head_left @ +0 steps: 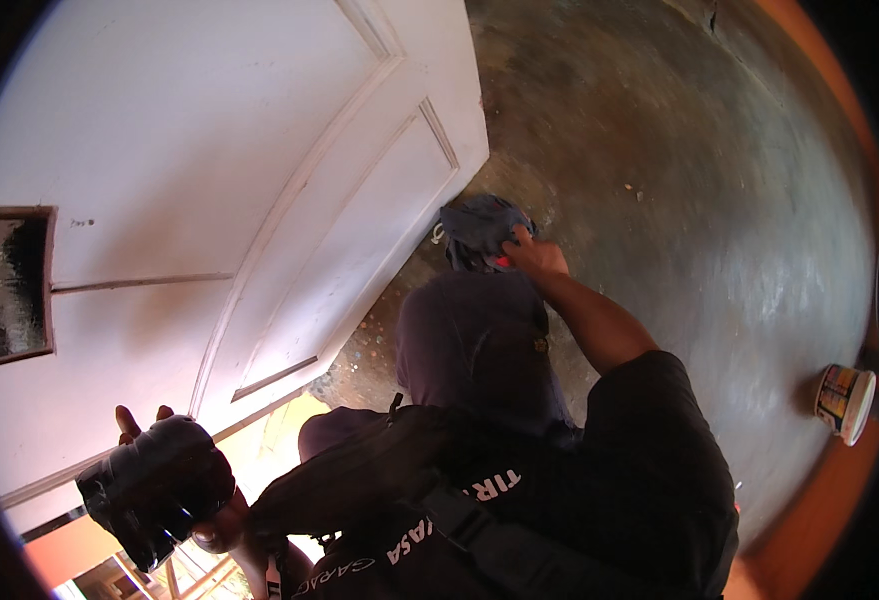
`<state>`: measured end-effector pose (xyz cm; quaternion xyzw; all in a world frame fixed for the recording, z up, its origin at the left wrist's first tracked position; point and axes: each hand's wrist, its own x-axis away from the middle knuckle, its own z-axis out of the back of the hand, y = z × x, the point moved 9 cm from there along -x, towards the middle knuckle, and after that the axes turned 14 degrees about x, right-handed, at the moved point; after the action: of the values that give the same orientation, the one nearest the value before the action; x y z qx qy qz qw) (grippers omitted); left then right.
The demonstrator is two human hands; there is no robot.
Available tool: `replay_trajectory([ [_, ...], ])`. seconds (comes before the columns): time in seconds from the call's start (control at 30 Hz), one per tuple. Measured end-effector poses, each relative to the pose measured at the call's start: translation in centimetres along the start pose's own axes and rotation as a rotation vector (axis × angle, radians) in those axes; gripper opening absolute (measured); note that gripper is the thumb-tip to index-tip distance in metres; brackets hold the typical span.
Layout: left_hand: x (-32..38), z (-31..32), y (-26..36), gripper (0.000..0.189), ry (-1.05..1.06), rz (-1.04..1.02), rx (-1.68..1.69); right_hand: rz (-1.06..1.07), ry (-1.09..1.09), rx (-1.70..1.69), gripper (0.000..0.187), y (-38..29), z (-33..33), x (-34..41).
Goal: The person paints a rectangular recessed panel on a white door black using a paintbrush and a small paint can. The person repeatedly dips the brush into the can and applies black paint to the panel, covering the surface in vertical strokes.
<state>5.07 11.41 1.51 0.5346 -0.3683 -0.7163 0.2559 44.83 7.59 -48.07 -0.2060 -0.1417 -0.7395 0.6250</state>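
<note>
At the lower left, my left hand (222,525) grips a glossy black object (158,487). Its fingertips show past the far edge and its thumb lies against the near side. What the object is, I cannot tell. My right hand (537,255) reaches past my bent knee (477,345) and grasps a bunched dark grey cloth (484,225) with a bit of red showing beside the fingers. That cloth is close to the bottom edge of a white panelled door (259,187).
A concrete floor (672,225) stretches off to the right, with small debris (634,193) on it. By the orange wall (807,517) is a plastic tub (844,405) with a white lid and a printed label. Bright light enters under the door at lower left.
</note>
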Motion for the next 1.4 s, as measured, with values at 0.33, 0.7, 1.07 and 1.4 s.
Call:
replay_trajectory([
  [0.33,1.0,1.8,-0.4,0.143,0.367,0.306,-0.048,0.112,-0.142,0.28,0.039,-0.9,1.5,-3.9],
  [0.7,2.1,2.2,-0.6,0.131,0.301,0.19,0.127,0.131,-0.153,0.143,0.054,-1.4,-2.2,-7.3],
  [1.07,3.2,4.0,-1.6,0.136,0.276,0.197,0.159,0.107,0.082,0.138,0.042,-0.4,-1.0,-7.6],
  [1.4,4.1,4.7,-2.0,0.135,0.279,0.218,0.14,0.22,0.219,0.299,0.038,-2.2,-3.8,-11.4],
])
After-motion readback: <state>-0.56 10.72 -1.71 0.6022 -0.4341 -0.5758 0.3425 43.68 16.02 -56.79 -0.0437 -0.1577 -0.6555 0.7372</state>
